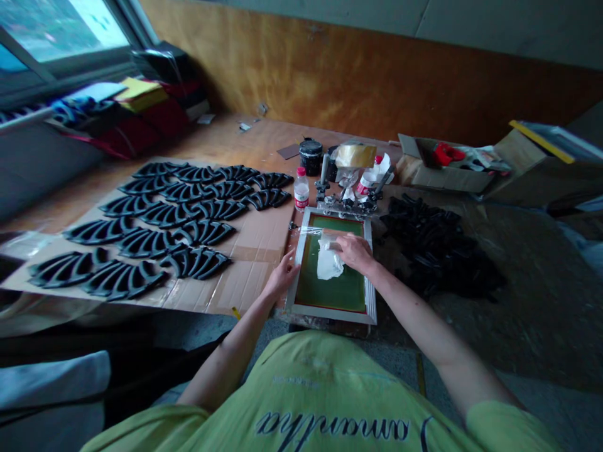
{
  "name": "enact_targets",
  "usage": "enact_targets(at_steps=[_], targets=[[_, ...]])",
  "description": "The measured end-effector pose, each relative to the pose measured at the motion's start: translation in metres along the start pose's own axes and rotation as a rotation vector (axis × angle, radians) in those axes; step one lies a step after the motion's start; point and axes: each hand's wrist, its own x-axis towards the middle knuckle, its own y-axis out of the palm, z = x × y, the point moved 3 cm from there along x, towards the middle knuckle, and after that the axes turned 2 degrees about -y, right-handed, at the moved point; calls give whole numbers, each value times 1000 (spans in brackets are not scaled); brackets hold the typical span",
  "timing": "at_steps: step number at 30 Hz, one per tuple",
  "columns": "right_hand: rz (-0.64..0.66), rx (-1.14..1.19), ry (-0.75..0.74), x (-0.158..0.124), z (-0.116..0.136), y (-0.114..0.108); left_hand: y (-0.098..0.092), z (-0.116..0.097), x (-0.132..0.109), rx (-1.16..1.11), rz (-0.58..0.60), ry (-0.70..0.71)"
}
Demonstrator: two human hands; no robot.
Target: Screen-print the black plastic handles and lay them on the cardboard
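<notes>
A metal-framed screen [330,309] with green mesh lies flat in front of me. White paste [330,262] is spread over the mesh's upper middle. My right hand [354,251] is closed on a flat scraper [331,241] at the upper edge of the paste. Beside the frame's left edge is my left hand [284,271], its fingers curled near the rim; whether they grip it is too small to tell. A hinge clamp [351,206] stands at the frame's far end.
Rows of black ribbed pieces [146,242] lie on cardboard [254,251] at the left. A red-capped bottle [301,189] and black tub [311,157] stand beyond the screen. To the right are a heap of black pieces [438,248] and an open carton [443,176].
</notes>
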Motion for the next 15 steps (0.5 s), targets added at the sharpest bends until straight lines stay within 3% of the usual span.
enact_targets(at_steps=[4, 9, 12, 15], targets=[[-25, -11, -171, -38, 13, 14, 0, -3, -2, 12, 1, -22], [14, 69, -439, -62, 15, 5, 1, -3, -2, 35, 0, -28], [-53, 73, -358, -53, 13, 0, 1, 0, -1, 19, -10, -20], [-165, 47, -271, -55, 19, 9, 2, 2, 0, -4, -7, -10]])
